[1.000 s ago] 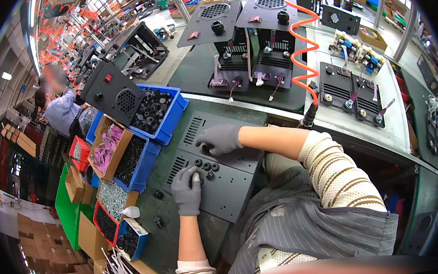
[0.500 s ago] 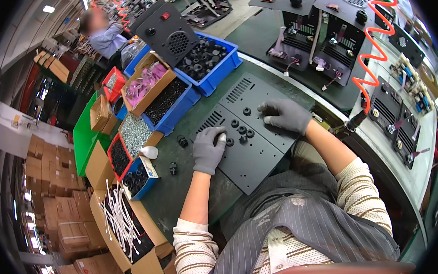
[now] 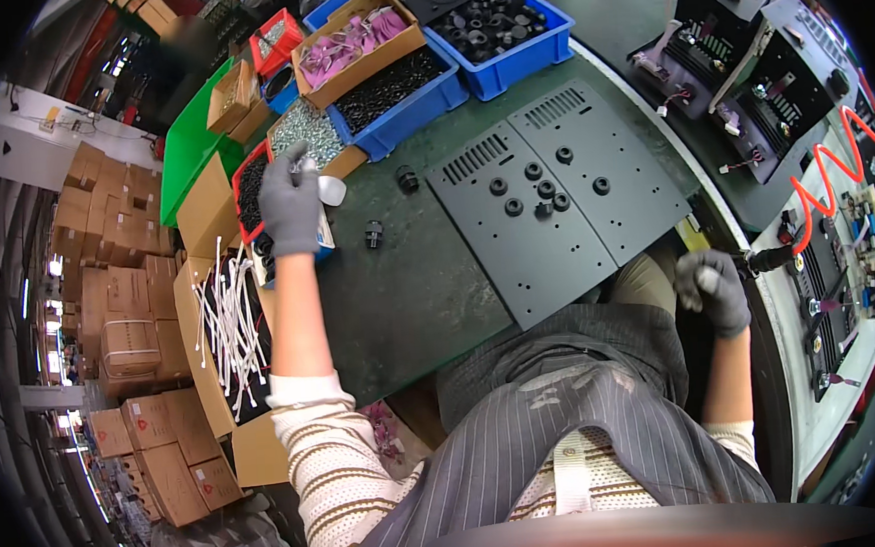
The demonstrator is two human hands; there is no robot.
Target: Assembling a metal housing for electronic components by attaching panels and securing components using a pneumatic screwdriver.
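My left hand (image 3: pixel 291 204), in a grey glove, reaches to the edge of a box of silver screws (image 3: pixel 307 131). Its fingers are bent together; what they hold, if anything, is hidden. My gloved right hand (image 3: pixel 714 292) is loosely curled, with nothing visible in it, close beside the dark driver tool (image 3: pixel 765 259) on an orange coiled hose (image 3: pixel 813 195). Between the hands lie two black slotted metal panels (image 3: pixel 565 236), edge to edge. Several black rubber rings (image 3: pixel 546 189) and a small black fitting (image 3: pixel 544 210) rest on them.
Blue bins of black parts (image 3: pixel 503 34) and black screws (image 3: pixel 398 125) stand at the back, beside a carton of purple pieces (image 3: pixel 353 43). White cable ties (image 3: pixel 231 336) fill a carton at left. Two black cable glands (image 3: pixel 374 234) lie on the green table (image 3: pixel 380 317). Assembled black housings (image 3: pixel 714 36) stand at right.
My left hand has left the panels and moved left to the screw box. My right hand has drawn back from the panels, toward me and the driver tool. The view has shifted.
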